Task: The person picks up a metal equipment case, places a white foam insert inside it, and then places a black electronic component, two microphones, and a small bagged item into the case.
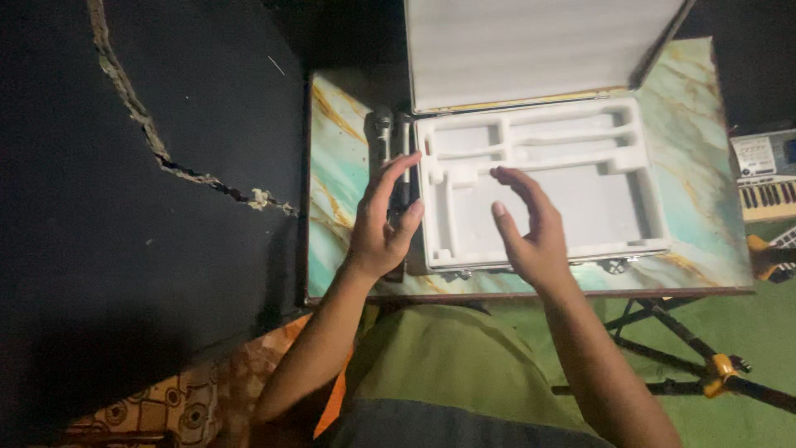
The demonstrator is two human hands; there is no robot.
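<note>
Both hands open, holding nothing. Left hand fingers spread, over microphone lying on worktop just left of case; contact unclear. Right hand hovers over open case, above white foam insert with moulded slots. Lid raised at back. Keyboard at far right, stand legs below worktop on green floor.
</note>
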